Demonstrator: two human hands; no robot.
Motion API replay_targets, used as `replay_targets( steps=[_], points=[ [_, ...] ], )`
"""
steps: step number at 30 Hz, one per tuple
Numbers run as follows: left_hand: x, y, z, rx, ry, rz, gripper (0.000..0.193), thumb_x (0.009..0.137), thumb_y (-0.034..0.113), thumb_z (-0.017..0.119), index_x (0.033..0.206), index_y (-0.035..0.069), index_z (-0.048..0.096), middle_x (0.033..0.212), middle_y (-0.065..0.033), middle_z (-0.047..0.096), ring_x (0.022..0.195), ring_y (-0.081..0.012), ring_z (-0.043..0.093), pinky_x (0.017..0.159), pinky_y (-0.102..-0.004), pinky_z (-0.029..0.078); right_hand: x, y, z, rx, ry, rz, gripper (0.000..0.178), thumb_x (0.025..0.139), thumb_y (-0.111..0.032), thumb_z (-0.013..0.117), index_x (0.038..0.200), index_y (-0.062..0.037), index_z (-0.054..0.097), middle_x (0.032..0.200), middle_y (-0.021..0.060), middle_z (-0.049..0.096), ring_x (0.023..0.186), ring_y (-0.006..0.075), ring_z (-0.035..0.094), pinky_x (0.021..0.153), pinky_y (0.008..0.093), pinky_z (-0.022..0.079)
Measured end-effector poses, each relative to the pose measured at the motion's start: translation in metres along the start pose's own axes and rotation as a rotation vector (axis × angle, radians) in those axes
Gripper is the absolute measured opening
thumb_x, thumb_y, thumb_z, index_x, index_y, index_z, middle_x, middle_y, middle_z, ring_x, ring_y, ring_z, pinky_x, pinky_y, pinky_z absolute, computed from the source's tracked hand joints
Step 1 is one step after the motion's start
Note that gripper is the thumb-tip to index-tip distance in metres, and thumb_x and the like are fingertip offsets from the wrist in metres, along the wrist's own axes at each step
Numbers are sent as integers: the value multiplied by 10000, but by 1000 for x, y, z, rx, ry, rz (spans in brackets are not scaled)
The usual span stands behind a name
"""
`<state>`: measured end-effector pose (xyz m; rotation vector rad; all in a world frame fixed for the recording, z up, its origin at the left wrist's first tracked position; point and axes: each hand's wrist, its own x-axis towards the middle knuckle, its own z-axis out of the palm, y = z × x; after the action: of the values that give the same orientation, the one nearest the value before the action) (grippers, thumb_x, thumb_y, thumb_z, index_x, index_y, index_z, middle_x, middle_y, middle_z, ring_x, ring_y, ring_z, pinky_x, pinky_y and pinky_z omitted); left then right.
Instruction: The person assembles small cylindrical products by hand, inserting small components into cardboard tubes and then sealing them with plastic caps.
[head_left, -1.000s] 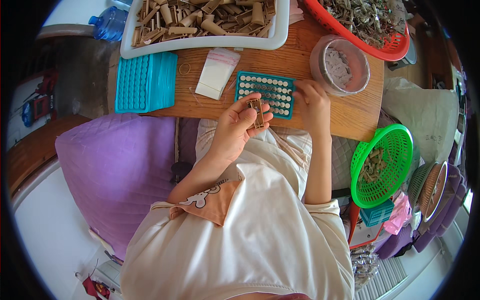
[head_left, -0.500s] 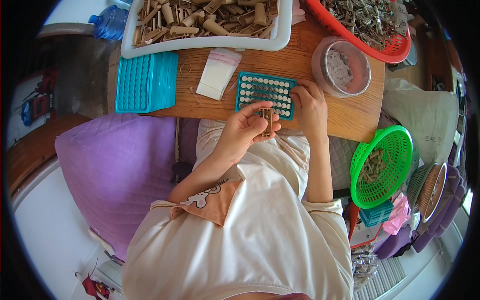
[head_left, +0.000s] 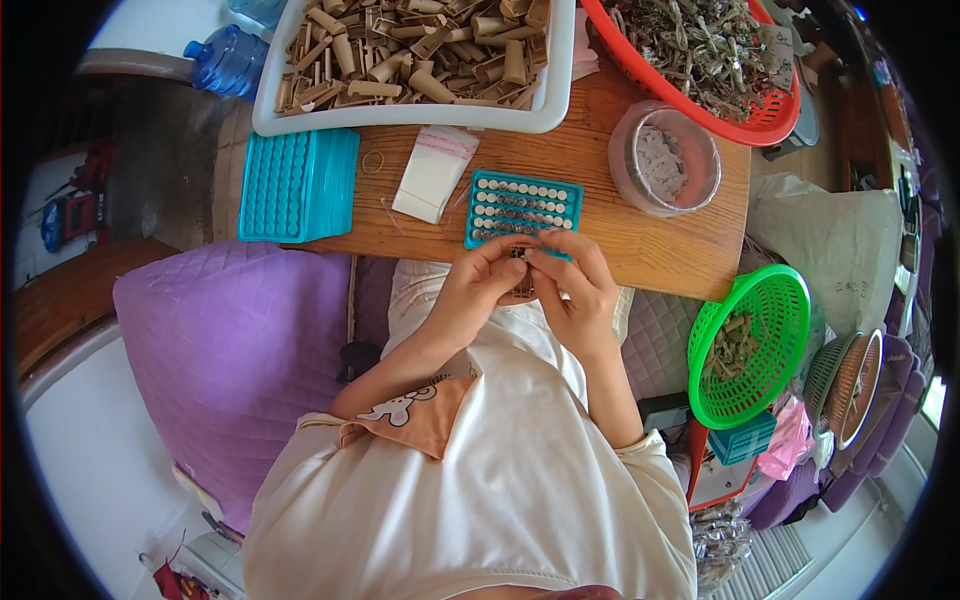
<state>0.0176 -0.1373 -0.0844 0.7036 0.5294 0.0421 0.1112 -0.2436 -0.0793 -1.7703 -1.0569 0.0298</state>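
My left hand (head_left: 478,282) is closed on a small brown plastic housing (head_left: 521,288), with metal parts showing inside its open face. Over the housing's upper end, the fingers of my right hand (head_left: 580,292) are pinched together. Anything between those fingertips is hidden or too small to make out. Just beyond both hands, at the table's near edge, lies a teal tray (head_left: 524,205) with rows of small round pieces, some white and some dark silver. My hands cover part of its front edge.
On the wooden table (head_left: 655,250) are a white bin (head_left: 530,120) of brown housings, stacked teal trays (head_left: 300,190), clear bags (head_left: 435,175), a rubber band (head_left: 372,161), a tub (head_left: 665,205) of white pieces and a red basket (head_left: 765,125) of wired parts. A green basket (head_left: 700,370) stands right.
My right hand has moved from the teal tray's right side toward me and left, and now meets the housing in my left hand. The view has tilted slightly.
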Motion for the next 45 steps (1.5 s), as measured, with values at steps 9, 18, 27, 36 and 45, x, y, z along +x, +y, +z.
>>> replay_targets(
  steps=[9,18,27,36,45],
  points=[
    [-17,35,20,-29,-10,-200,227,868,157,437,1064,46,469,963,-40,550,843,-126,568,746,-297,487,-10,-22,-6,-51,26,-161,235,609,81,584,832,7,595,927,151,564,853,295,575,724,344,480],
    [-32,129,26,380,67,-212,198,845,117,409,1019,47,474,952,-84,570,858,-163,578,739,-279,477,6,-28,-20,48,1,209,268,659,47,570,922,-2,567,917,137,575,825,262,570,717,314,454],
    [-37,171,-20,623,-11,-329,183,812,105,407,975,55,474,914,-69,559,828,-116,564,701,-249,473,-1,52,-2,-369,-84,219,170,693,-25,586,862,-45,592,863,81,564,751,259,556,633,338,459],
    [-48,171,-24,569,-107,-459,219,856,74,413,1068,27,443,983,-80,544,843,-112,555,740,-242,466,8,41,-1,-418,-90,256,110,696,2,580,804,-14,577,916,108,560,838,269,548,710,321,451],
    [-57,161,-29,544,-153,-335,253,856,46,441,1101,-13,424,976,-81,543,879,-120,541,740,-233,442,38,-90,41,131,206,235,190,618,68,635,781,-13,579,903,118,590,822,237,576,690,295,462]
  ],
)
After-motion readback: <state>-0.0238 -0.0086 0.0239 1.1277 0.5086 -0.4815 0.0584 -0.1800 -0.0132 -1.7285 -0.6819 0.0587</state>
